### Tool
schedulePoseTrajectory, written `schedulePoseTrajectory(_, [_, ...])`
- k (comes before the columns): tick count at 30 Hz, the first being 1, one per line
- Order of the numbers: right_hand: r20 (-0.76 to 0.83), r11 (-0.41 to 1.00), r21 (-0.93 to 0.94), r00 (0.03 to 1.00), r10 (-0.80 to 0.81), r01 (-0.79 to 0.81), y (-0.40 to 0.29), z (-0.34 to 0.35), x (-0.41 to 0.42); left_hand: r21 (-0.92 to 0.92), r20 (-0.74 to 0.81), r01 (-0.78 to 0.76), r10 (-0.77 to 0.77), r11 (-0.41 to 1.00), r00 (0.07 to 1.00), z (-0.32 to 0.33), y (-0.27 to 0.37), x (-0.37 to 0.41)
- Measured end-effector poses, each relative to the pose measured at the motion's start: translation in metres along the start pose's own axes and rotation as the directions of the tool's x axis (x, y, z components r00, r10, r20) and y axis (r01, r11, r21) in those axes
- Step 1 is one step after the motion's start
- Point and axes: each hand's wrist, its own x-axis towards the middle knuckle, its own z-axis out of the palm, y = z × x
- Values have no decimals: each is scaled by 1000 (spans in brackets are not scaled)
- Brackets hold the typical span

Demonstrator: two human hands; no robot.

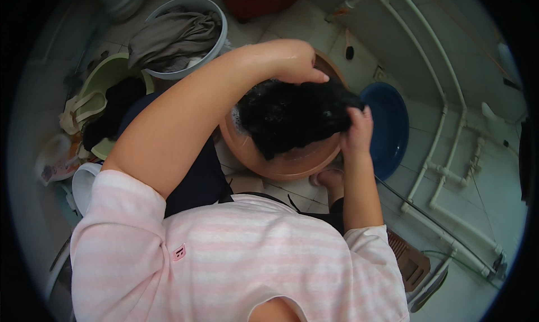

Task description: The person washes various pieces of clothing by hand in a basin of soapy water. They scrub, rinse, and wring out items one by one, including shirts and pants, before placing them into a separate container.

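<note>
A wet black garment (290,115) is bunched over an orange-brown plastic basin (273,170) on the floor before me. My left hand (301,65) reaches across to the far side and grips the garment's upper edge, thumb showing, most fingers hidden. At the basin's right rim, my right hand (358,130) pinches the garment's right end, slightly blurred. White suds (236,115) show at the basin's left side. Some water appears to lie beneath the cloth, though much of the basin's inside is covered.
A pale bucket (225,27) heaped with grey-brown cloth (177,35) stands beyond my left arm. Left of it, a yellow-green basin (90,79) holds dark cloth. A blue basin (387,132) sits right, near wall pipes (440,153). A brown washboard (410,258) lies lower right; a brush (349,48) lies beyond.
</note>
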Motion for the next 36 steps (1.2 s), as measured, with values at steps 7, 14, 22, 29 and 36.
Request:
schedulePoseTrajectory(7, [319, 759, -387, 848, -423, 524, -83, 54, -69, -778, 85, 166, -160, 607, 983, 40, 33, -11])
schedulePoseTrajectory(14, [700, 536, -554, 705, -114, 637, -35, 39, -95, -974, 153, 177, -163, 141, 975, 72, 10, -11])
schedulePoseTrajectory(22, [239, 608, -3, 590, 771, -794, 70, -53, -60, -901, 4, -8, 27, 433, 1000, 65, 25, -26])
schedulePoseTrajectory(29, [-154, 34, -938, 504, 850, -345, 170, -132, -42, -488, -227, -187, 83, 853, 970, 61, 22, -23])
schedulePoseTrajectory(36, [-18, 657, 57, 657, 753, -752, 136, -101, -43, -985, 73, 106, -232, 133, 970, 49, 19, -20])
